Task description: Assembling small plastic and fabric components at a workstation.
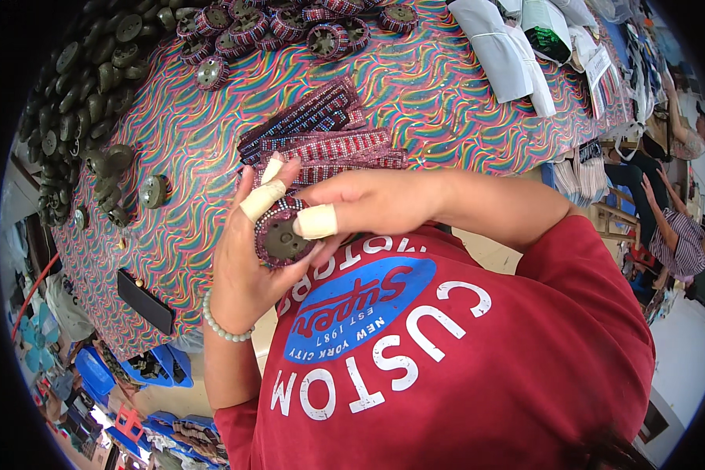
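A round dark olive disc [274, 244], like a small wheel with holes in its face, sits between my two hands. A maroon strip dotted with pale beads runs around its rim. My left hand [243, 243], with a beaded bracelet at the wrist and tape on its fingers, wraps the disc from the left. From the right, my right hand [368, 197] grips the rim, its taped thumb lying on the disc's face; its other fingers are partly hidden. Just beyond the hands lies a stack of beaded strips [333, 145] in maroon, red and blue.
Bare dark discs [94, 86] are heaped at the far left, with a few loose nearer. Discs with beaded rims [278, 27] cluster at the back. White wrapped bundles [497, 55] lie back right. A black phone-like object [146, 301] rests near the left edge. Other people sit far right.
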A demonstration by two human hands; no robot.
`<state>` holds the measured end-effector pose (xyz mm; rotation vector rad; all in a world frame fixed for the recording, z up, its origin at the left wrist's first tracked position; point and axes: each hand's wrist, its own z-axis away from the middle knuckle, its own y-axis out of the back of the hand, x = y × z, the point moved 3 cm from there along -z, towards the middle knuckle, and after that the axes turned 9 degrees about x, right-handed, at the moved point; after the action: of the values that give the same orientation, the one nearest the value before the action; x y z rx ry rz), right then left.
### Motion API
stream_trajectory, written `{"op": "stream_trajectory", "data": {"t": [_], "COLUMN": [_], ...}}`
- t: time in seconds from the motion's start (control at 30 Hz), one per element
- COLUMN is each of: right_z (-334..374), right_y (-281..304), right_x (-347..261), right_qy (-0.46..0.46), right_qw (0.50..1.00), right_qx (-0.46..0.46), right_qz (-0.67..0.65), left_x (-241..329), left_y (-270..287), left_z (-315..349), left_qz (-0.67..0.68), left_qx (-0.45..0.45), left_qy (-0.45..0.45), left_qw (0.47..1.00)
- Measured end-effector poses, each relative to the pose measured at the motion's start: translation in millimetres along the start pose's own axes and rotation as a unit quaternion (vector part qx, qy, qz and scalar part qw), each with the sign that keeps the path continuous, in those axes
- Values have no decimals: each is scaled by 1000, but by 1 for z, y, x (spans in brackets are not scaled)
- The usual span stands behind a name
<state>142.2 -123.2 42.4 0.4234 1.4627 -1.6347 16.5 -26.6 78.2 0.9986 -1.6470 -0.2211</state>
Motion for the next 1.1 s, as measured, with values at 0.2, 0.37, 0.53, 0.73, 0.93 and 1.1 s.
{"op": "stream_trajectory", "data": {"t": [0.2, 0.37, 0.53, 0.73, 0.93, 1.1], "right_z": [4, 2, 3, 8, 5, 1], "right_y": [-3, -2, 14, 8, 4, -7], "right_x": [-9, -9, -8, -13, -12, -19], "right_qy": [-52, 249, 222, 250, 216, 165], "right_qw": [998, 848, 786, 768, 821, 911], "right_qx": [18, 187, 151, 161, 181, 253], "right_qz": [-31, 430, 557, 567, 496, 282], "left_x": [1, -5, 10, 13, 6, 3], "left_y": [1, -10, -9, -5, -9, -11], "left_z": [-3, 3, -1, 9, 7, 10], "left_qz": [-24, -7, 507, 118, 219, 540], "left_qx": [-31, 70, 162, 32, 31, 118], "left_qy": [-46, -11, 348, 141, 238, 355], "left_qw": [998, 997, 772, 982, 946, 754]}}
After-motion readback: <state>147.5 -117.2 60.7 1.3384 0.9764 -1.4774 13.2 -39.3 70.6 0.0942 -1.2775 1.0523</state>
